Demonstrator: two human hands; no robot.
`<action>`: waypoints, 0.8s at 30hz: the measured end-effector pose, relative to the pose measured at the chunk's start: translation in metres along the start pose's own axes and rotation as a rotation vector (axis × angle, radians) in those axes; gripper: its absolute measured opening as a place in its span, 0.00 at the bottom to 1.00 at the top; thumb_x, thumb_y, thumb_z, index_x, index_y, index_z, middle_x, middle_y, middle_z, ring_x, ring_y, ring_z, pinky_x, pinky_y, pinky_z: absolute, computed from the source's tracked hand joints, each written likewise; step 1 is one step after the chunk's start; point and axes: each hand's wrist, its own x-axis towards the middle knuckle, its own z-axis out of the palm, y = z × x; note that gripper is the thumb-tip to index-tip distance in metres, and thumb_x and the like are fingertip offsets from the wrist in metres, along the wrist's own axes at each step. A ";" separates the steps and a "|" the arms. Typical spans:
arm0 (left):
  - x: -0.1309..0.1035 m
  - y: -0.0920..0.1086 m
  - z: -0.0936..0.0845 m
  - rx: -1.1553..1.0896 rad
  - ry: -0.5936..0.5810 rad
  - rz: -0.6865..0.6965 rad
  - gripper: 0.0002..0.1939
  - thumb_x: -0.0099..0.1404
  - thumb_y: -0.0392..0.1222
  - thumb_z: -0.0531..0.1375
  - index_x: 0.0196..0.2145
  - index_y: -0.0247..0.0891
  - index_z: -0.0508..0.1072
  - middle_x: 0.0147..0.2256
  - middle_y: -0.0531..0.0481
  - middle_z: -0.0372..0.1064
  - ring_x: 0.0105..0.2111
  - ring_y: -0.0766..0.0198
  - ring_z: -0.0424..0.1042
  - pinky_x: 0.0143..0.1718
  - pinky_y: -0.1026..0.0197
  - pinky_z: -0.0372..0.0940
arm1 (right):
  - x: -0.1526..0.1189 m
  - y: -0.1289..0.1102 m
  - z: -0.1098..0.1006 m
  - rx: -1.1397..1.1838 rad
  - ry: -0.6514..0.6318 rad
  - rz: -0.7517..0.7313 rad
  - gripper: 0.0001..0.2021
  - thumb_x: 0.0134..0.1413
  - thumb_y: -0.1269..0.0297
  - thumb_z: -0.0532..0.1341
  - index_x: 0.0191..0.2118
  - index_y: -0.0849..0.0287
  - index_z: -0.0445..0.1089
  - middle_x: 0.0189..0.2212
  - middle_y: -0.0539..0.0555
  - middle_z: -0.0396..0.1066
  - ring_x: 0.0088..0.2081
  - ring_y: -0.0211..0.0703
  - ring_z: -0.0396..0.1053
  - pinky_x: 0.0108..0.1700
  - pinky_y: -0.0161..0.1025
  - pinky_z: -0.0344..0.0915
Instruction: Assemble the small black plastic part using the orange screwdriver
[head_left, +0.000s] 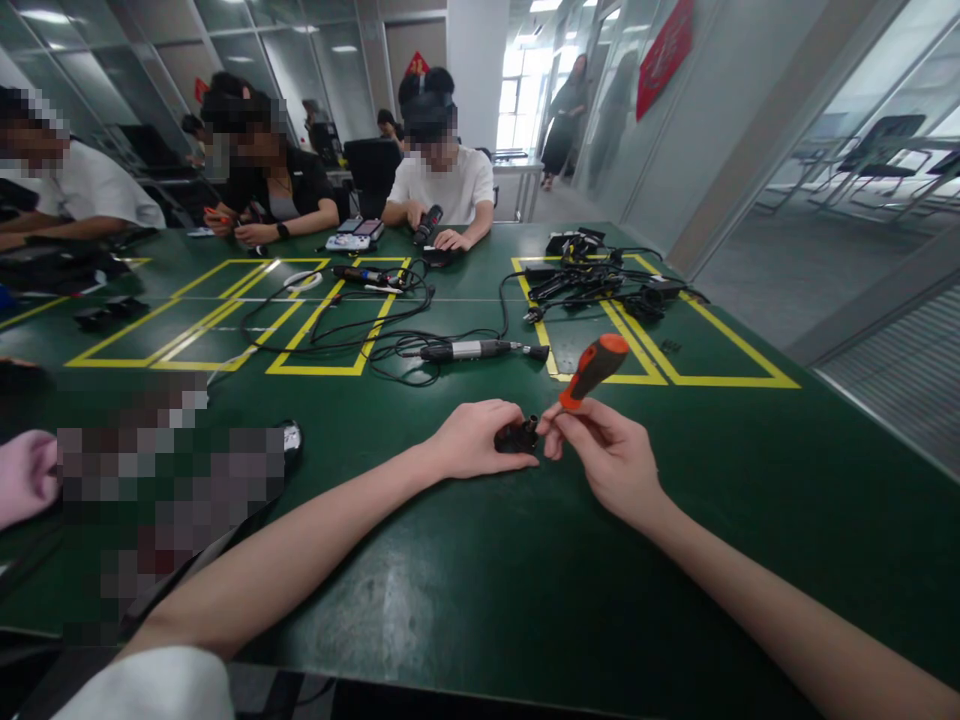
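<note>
Black and stubby, the small part (pixel 516 437) sits on the green table (pixel 465 590) toward its near edge, pinned under my left hand (pixel 476 440), whose fingers curl closed over it so only its right end shows. My right hand (pixel 607 455) is closed around the shaft of an orange-handled screwdriver (pixel 592 370), its tip meeting that exposed end, handle tilted up and away. I judge the fastening is mid-way, the tip seated but nothing yet lying loose beside the part.
</note>
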 end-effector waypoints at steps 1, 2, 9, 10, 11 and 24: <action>0.000 0.000 0.000 -0.006 0.001 -0.001 0.19 0.61 0.56 0.68 0.36 0.38 0.70 0.33 0.52 0.70 0.32 0.64 0.68 0.33 0.64 0.58 | 0.000 0.001 0.000 0.006 -0.002 0.002 0.17 0.62 0.47 0.64 0.36 0.57 0.73 0.27 0.53 0.75 0.23 0.39 0.72 0.27 0.40 0.75; 0.000 -0.001 0.000 -0.014 0.003 -0.004 0.20 0.61 0.56 0.69 0.36 0.38 0.71 0.33 0.52 0.70 0.32 0.64 0.68 0.33 0.64 0.58 | 0.000 0.002 0.000 0.012 -0.002 0.005 0.17 0.62 0.47 0.64 0.37 0.57 0.73 0.27 0.53 0.75 0.23 0.39 0.72 0.28 0.39 0.74; 0.002 -0.004 -0.001 -0.244 -0.015 -0.078 0.10 0.57 0.41 0.66 0.36 0.35 0.75 0.31 0.53 0.71 0.30 0.67 0.66 0.34 0.64 0.61 | -0.002 0.002 0.002 0.048 0.032 0.013 0.15 0.59 0.50 0.68 0.35 0.56 0.69 0.27 0.51 0.77 0.23 0.37 0.71 0.27 0.37 0.73; 0.003 -0.005 -0.002 -0.297 -0.028 -0.099 0.08 0.57 0.38 0.63 0.36 0.34 0.76 0.32 0.53 0.72 0.30 0.67 0.66 0.34 0.65 0.62 | -0.002 0.002 0.002 0.034 0.029 0.014 0.15 0.59 0.49 0.67 0.34 0.56 0.69 0.28 0.52 0.77 0.23 0.37 0.71 0.28 0.37 0.73; 0.004 -0.005 -0.003 -0.353 -0.039 -0.124 0.09 0.58 0.36 0.60 0.37 0.34 0.77 0.33 0.52 0.73 0.30 0.66 0.67 0.35 0.64 0.62 | -0.002 0.001 0.001 0.020 0.027 0.013 0.15 0.59 0.49 0.67 0.34 0.56 0.70 0.28 0.52 0.76 0.24 0.37 0.71 0.28 0.38 0.73; 0.008 -0.010 -0.006 -0.713 -0.040 -0.245 0.09 0.60 0.35 0.62 0.37 0.33 0.82 0.35 0.49 0.79 0.35 0.64 0.73 0.42 0.63 0.67 | -0.002 0.004 0.002 0.064 0.021 0.001 0.15 0.61 0.48 0.65 0.39 0.56 0.70 0.28 0.51 0.76 0.23 0.38 0.72 0.27 0.39 0.73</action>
